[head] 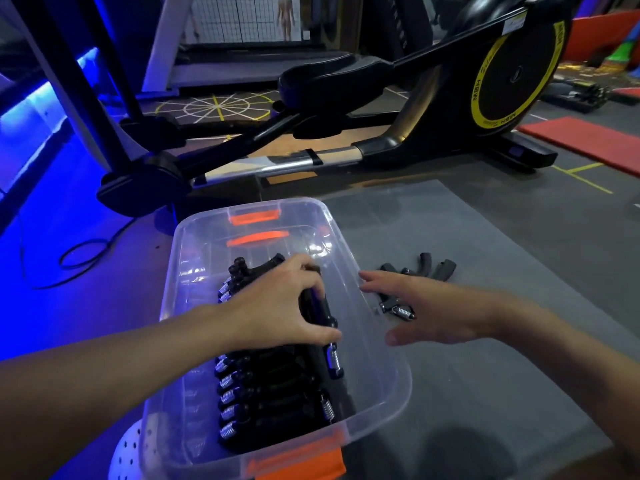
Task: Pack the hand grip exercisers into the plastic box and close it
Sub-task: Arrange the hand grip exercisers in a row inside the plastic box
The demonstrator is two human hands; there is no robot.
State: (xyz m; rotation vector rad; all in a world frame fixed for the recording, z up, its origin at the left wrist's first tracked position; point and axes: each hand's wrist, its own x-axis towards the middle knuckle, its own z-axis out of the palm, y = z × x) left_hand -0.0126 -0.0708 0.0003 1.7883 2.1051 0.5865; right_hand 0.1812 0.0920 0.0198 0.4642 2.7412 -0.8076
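- A gym: a black elliptical trainer (450, 81) with a yellow-ringed flywheel (516, 74) fills the upper right of the frame.
- A treadmill deck (249, 69) stands at upper centre, an anatomy poster (285, 15) behind it.
- Red mats (585, 142) lie at the right edge; yellow agility lines (217, 107) mark the floor (450, 178).

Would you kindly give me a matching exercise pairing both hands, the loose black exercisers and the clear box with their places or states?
1 left hand
2 right hand
3 loose black spring exercisers
4 clear plastic box

A lying on the grey mat, right of the box
B fingers spread, holding nothing
C holding a black exerciser inside the box
D lidless, a row of exercisers inside

Pairs: 1-C, 2-B, 3-A, 4-D
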